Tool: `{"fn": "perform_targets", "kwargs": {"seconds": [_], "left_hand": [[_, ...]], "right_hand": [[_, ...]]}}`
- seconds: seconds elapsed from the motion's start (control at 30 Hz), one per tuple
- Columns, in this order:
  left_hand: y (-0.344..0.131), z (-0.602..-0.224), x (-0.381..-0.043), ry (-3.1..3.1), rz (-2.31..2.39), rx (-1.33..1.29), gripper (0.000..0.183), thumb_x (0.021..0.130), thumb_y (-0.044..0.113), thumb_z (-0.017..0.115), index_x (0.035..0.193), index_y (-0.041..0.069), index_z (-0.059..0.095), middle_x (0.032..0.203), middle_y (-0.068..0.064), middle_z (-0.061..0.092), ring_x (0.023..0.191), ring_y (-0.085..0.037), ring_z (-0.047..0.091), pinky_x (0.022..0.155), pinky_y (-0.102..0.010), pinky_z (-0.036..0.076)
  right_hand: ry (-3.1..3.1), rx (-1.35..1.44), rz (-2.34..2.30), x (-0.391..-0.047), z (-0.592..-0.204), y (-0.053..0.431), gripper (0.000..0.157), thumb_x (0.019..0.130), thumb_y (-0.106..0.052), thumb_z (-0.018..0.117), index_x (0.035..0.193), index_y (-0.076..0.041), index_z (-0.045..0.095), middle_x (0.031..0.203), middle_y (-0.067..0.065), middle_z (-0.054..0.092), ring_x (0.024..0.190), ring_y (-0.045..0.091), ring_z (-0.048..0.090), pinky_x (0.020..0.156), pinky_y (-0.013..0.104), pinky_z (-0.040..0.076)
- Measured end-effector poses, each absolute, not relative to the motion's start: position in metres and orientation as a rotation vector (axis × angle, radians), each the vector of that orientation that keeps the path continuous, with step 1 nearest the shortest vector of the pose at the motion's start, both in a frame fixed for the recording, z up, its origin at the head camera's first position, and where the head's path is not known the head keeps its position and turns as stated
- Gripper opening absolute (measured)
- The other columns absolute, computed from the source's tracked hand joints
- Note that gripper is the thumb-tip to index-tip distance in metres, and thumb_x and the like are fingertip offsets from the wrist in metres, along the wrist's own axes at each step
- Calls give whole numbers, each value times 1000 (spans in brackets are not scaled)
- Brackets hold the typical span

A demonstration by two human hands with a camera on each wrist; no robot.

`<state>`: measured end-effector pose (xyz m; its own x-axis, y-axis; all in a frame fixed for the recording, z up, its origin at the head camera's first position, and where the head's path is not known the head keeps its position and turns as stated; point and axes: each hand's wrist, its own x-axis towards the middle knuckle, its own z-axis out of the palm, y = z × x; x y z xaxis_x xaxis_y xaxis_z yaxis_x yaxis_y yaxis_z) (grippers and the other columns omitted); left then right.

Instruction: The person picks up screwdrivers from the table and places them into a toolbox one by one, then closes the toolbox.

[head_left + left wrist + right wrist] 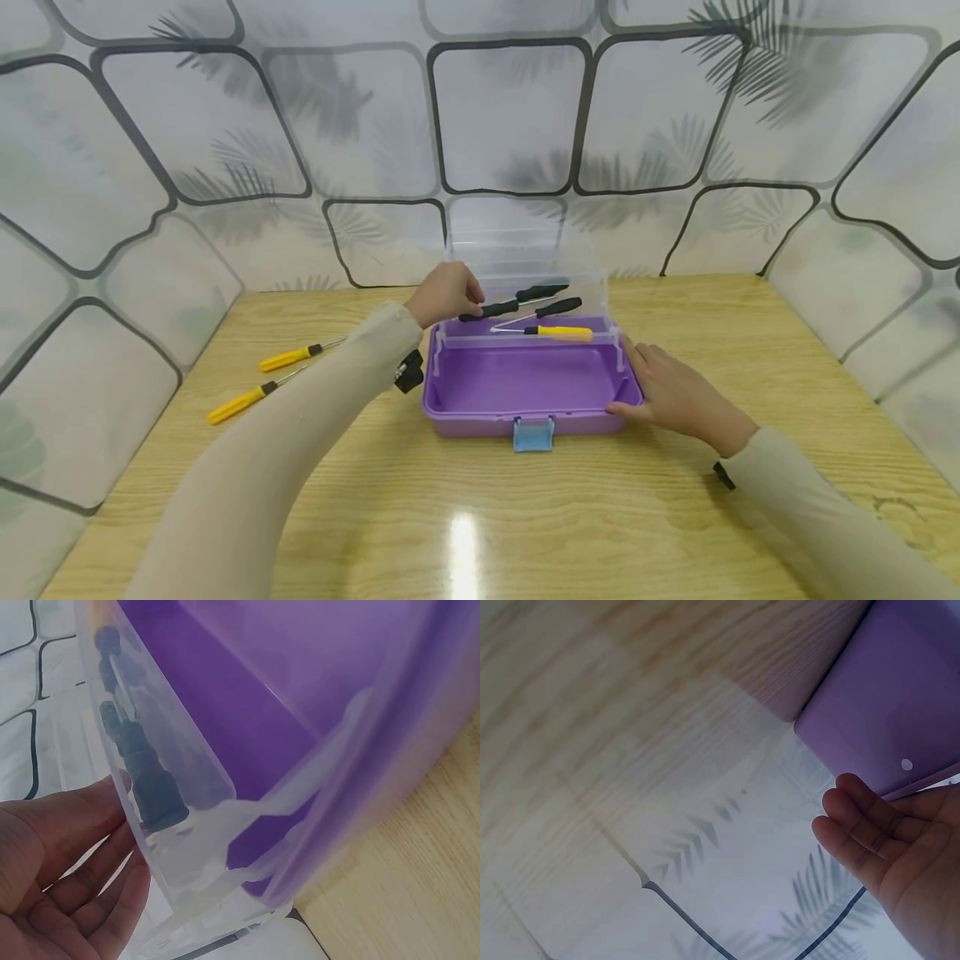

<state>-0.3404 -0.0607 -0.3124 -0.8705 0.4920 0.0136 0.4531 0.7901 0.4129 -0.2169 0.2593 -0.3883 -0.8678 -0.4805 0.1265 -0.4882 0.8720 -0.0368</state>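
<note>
A person in pale sleeves (315, 450) works with both hands at a purple box (472, 427) on a wood-grain table (390, 525). The box sits near the middle of the table, its clear lid (525, 250) raised at the back and a pale blue latch (533, 437) hanging at the front.

A clear tray (472, 341) spans the rear of the box, joined to it by pale struts. In the tray lie three black screwdrivers (543, 291) and one yellow screwdriver (564, 333), the yellow one nearest the front.

The left hand (447, 295) is at the tray's left end, fingers bent, tips against the clear wall beside a black handle; I cannot tell whether they pinch the wall or only touch it. The right hand (669, 393) is at the box's right side, spread, thumb at the front corner and fingers reaching back along the side. From the right wrist, those fingers look nearly straight.

Left of the box, two more yellow-handled screwdrivers (238, 405) lie apart on the table, shafts pointing towards the box. Behind stands a pale backdrop (510, 117) patterned with dark-edged, rounded panels and grey palm fronds.
</note>
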Motion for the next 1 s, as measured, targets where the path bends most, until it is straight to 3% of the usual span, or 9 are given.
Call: {"fn": "perform_targets", "kwargs": {"seconds": [0.7, 1.0], "left_hand": [[-70, -301, -319, 2897, 572, 799, 24, 85, 18, 70, 104, 3, 72, 103, -10, 72, 97, -23, 65, 89, -36, 52], [-94, -300, -308, 2999, 561, 831, 24, 87, 20, 67, 104, 4, 72, 101, -10, 72, 95, -25, 64, 85, -37, 52]], "right_hand": [[-2910, 770, 88, -216, -390, 259, 100, 82, -58, 60, 140, 16, 26, 122, 34, 51, 112, 42, 53, 93, 51, 47], [-2872, 764, -12, -215, -387, 259, 100, 80, -63, 58, 137, 16, 33, 113, 31, 57, 103, 41, 57, 89, 50, 49]]}}
